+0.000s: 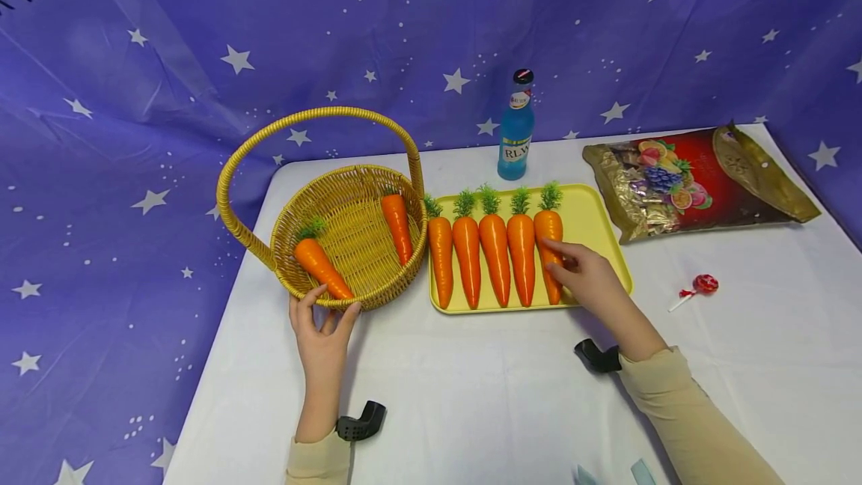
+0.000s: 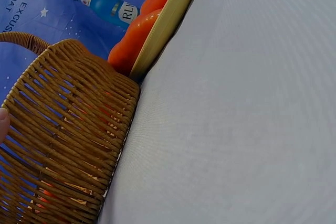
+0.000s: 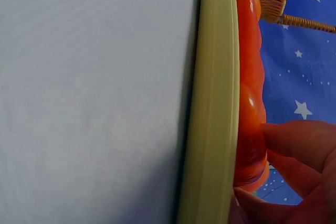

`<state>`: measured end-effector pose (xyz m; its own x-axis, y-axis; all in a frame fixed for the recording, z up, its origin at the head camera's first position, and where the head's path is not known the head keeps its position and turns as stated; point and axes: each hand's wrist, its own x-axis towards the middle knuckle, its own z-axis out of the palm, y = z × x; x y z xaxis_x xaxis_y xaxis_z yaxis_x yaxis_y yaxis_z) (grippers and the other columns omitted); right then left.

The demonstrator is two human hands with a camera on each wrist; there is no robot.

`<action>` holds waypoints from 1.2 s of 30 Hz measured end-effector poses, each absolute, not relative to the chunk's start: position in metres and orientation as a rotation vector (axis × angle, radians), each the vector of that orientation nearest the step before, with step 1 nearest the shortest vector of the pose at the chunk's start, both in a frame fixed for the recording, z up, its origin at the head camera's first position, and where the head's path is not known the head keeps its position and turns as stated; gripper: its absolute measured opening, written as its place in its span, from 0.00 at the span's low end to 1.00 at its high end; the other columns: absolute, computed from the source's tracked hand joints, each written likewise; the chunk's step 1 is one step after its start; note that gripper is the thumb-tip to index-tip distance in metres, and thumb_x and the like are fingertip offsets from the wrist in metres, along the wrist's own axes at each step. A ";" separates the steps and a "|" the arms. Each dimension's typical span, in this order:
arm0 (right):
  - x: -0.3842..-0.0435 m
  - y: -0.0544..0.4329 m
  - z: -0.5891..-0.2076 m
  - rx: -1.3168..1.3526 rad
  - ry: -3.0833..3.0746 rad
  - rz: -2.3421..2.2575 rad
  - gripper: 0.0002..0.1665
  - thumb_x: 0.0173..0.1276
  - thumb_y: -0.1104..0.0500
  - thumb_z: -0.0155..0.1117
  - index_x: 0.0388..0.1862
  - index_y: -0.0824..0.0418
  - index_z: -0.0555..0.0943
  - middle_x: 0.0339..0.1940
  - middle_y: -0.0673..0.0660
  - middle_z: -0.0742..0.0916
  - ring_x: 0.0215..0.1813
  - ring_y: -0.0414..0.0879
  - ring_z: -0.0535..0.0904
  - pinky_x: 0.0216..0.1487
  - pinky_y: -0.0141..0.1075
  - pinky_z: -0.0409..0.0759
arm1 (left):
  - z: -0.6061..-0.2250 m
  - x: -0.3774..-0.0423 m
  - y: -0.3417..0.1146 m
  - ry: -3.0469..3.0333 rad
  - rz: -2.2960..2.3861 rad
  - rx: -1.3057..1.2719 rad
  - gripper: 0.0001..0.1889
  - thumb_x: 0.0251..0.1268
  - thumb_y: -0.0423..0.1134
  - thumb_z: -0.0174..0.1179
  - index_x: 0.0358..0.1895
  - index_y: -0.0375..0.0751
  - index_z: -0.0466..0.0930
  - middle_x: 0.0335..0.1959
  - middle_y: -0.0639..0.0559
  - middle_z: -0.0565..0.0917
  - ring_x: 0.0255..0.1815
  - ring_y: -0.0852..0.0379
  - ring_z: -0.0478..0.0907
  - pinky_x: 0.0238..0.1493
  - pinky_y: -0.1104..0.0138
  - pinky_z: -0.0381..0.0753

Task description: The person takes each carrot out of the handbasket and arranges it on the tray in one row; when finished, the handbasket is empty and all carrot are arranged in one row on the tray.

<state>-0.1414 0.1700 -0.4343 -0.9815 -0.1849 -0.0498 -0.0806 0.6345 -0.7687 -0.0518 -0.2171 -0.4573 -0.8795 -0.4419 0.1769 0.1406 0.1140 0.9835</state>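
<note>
My left hand [image 1: 322, 339] holds the front rim of a yellow wicker basket [image 1: 367, 245] with a tall arched handle. Inside lie two toy carrots, one on the left [image 1: 323, 269] and one on the right [image 1: 397, 229]. In the left wrist view only a fingertip [image 2: 3, 124] shows against the woven wall. A yellow tray [image 1: 592, 227] stands close beside the basket, bearing several orange carrots with green tops in a row. My right hand [image 1: 595, 283] pinches the rightmost carrot [image 1: 548, 227] on that tray. The right wrist view shows fingers and thumb around this carrot [image 3: 251, 140].
Behind the tray stands a blue bottle [image 1: 515, 129]. A red and gold candy bag [image 1: 700, 182] lies at the back right, with a red lollipop [image 1: 705, 284] in front of it. A starry purple cloth hangs behind the white table [image 1: 471, 395].
</note>
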 end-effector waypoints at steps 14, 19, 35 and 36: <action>-0.138 0.169 -0.428 -0.275 2.801 -1.083 0.31 0.70 0.57 0.61 0.71 0.60 0.68 0.65 0.69 0.74 0.65 0.65 0.67 0.63 0.59 0.66 | -0.457 -0.052 -0.217 -1.985 -1.813 0.312 0.31 0.55 0.28 0.70 0.61 0.30 0.67 0.77 0.48 0.37 0.75 0.44 0.49 0.60 0.68 0.71; -0.137 0.168 -0.426 -0.238 2.787 -1.075 0.35 0.70 0.53 0.62 0.73 0.59 0.65 0.67 0.70 0.71 0.68 0.66 0.64 0.65 0.60 0.62 | -0.459 -0.053 -0.219 -1.986 -1.818 0.304 0.31 0.55 0.27 0.69 0.62 0.30 0.66 0.77 0.46 0.36 0.75 0.42 0.48 0.61 0.66 0.71; -0.136 0.169 -0.417 -0.227 2.837 -0.918 0.42 0.69 0.52 0.61 0.76 0.65 0.56 0.67 0.75 0.68 0.66 0.71 0.64 0.64 0.62 0.63 | -0.441 -0.048 -0.212 -1.992 -1.827 0.314 0.30 0.56 0.28 0.69 0.61 0.27 0.66 0.77 0.43 0.35 0.75 0.41 0.47 0.59 0.70 0.70; -0.137 0.169 -0.417 -0.217 2.847 -0.914 0.43 0.69 0.52 0.62 0.75 0.66 0.56 0.68 0.76 0.67 0.66 0.72 0.63 0.64 0.63 0.61 | -0.438 -0.047 -0.211 -1.999 -1.828 0.320 0.30 0.56 0.28 0.69 0.61 0.27 0.66 0.77 0.42 0.35 0.75 0.41 0.47 0.60 0.70 0.70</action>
<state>-0.1367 0.1687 -0.4168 -0.9794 -0.1802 -0.0915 -0.0933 0.8045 -0.5865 -0.0474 -0.2106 -0.4381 -0.8892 -0.4341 0.1443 0.1051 0.1133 0.9880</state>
